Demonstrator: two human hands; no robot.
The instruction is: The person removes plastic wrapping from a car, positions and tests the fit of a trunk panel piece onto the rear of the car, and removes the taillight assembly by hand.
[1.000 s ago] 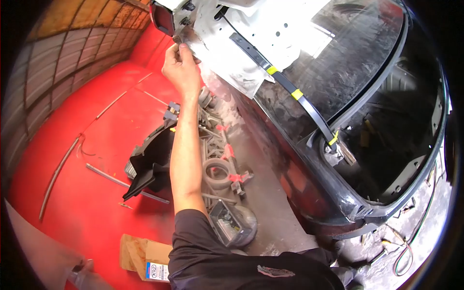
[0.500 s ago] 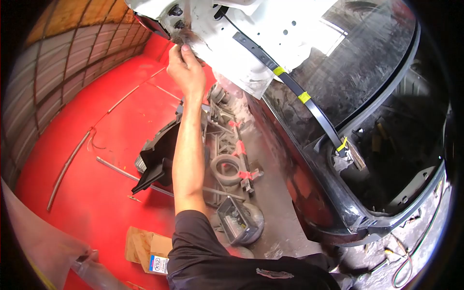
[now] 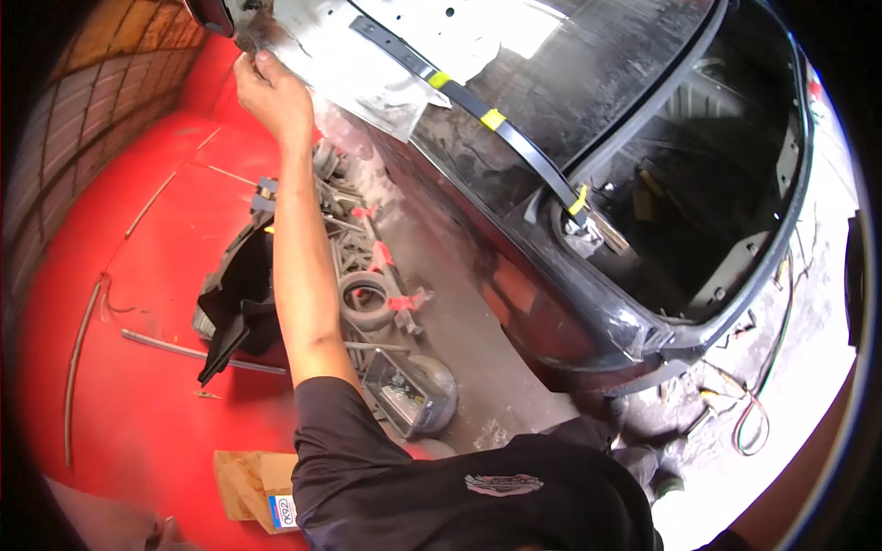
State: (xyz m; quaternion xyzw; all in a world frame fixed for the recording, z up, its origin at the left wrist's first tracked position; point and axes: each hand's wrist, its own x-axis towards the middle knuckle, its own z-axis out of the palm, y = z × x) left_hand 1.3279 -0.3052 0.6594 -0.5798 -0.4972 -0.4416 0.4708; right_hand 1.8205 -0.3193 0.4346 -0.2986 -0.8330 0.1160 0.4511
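Observation:
My left hand (image 3: 278,99) is raised at the upper left, thumb and fingers pressed together at the dirty lower corner of a white panel (image 3: 317,46). What lies between the fingertips is too small to make out. Right of the hand, a black curved strip (image 3: 533,158) with yellow tape (image 3: 493,119) runs from the panel down to the rim of a dark car body (image 3: 634,321). A dark, dusty glass surface (image 3: 570,83) lies behind the strip. My right hand is out of view.
Below my arm, a black plastic part (image 3: 241,308) rests on the red floor covering (image 3: 138,275). Dusty parts, a round ring (image 3: 365,300) and a lamp housing (image 3: 404,395) line the car's side. A cardboard box (image 3: 241,482) is lower left; a hose (image 3: 767,395) lies right.
The view has shifted, so my left hand, the panel and the car appear farther left and higher. The hand stays at the panel's corner with its fingers together.

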